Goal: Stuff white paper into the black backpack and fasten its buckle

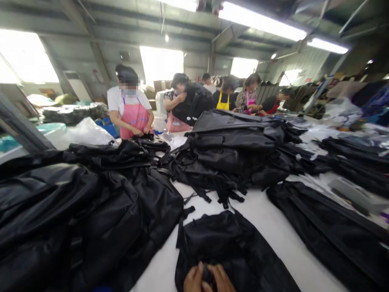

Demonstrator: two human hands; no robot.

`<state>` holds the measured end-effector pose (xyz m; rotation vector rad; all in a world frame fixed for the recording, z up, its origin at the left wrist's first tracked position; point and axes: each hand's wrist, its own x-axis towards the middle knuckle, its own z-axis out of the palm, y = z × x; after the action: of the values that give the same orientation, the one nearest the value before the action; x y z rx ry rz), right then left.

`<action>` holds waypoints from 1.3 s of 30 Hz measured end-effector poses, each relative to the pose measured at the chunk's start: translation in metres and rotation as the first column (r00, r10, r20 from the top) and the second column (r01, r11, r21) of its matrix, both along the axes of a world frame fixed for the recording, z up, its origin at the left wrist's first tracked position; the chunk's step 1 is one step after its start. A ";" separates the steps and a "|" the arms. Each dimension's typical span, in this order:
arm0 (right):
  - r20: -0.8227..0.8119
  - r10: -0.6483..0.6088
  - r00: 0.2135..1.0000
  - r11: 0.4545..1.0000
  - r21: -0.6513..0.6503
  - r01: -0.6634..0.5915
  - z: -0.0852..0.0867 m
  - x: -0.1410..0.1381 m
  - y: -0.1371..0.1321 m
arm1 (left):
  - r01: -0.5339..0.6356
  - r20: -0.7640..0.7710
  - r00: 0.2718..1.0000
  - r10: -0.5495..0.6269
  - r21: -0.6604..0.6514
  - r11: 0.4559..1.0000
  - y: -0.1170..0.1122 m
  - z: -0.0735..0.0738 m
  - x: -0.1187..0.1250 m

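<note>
A black backpack (212, 231) lies on the white table right in front of me, with short straps at its far end. Low in the view, my left hand (193, 279) and my right hand (221, 279) meet over this bag. Fingers of both are closed around a small dark piece (207, 274) between them. It is too blurred to tell whether it is a buckle, a strap end or a fold of the bag. The palms and wrists fall outside the bottom edge of the view.
Black bags (100, 211) are heaped on my left, and a tall stack of them (231, 150) with dangling straps stands beyond. Another bag (328, 227) lies to the right, near a grey box (355, 194). Several people in aprons (133, 117) work across the table.
</note>
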<state>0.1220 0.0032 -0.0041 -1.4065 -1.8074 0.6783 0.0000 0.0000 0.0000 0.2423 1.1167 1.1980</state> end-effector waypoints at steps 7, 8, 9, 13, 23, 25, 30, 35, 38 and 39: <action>-0.087 0.033 0.996 0.903 -0.425 -0.067 0.018 0.024 0.000 | -0.019 0.332 0.943 0.001 0.053 0.998 -0.057 -0.003 0.012; -0.117 0.017 0.993 0.884 -0.462 -0.069 0.017 0.023 0.006 | -0.007 0.351 0.936 -0.016 0.063 0.998 -0.057 -0.003 0.010; -0.153 -0.001 0.988 0.864 -0.497 -0.076 0.015 0.023 0.011 | 0.002 0.367 0.930 -0.029 0.073 0.997 -0.057 -0.003 0.008; -0.334 -0.050 0.941 0.788 -0.592 -0.168 0.008 0.026 0.013 | 0.006 0.437 0.899 -0.034 0.065 0.998 -0.055 -0.007 0.005; -0.522 -0.072 0.850 0.628 -0.685 -0.368 0.012 0.033 0.011 | 0.012 0.419 0.907 -0.030 0.045 0.999 -0.041 -0.005 -0.001; -0.548 -0.043 0.836 0.627 -0.666 -0.404 0.015 0.033 0.014 | 0.071 0.321 0.942 -0.098 0.097 0.993 -0.029 0.004 -0.007; -0.451 0.228 0.863 0.671 -0.570 -0.475 0.016 0.029 0.009 | 0.188 -0.043 0.982 -0.186 0.047 0.981 -0.016 0.008 -0.022; -0.294 0.284 0.913 0.712 -0.572 -0.406 0.012 0.023 0.002 | 0.237 -0.196 0.954 -0.228 0.024 0.971 -0.023 0.005 -0.020; -0.239 0.306 0.921 0.724 -0.570 -0.389 0.009 0.024 0.002 | 0.109 -0.258 0.959 -0.120 -0.056 0.992 -0.020 0.002 -0.011; -0.213 0.316 0.925 0.732 -0.565 -0.380 0.008 0.024 0.001 | 0.046 -0.275 0.959 -0.069 -0.091 0.995 -0.019 0.001 -0.008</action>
<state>0.1465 0.0046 0.0034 -1.3720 -1.8740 1.6135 -0.0079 -0.0187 0.0006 0.3846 1.3919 1.0841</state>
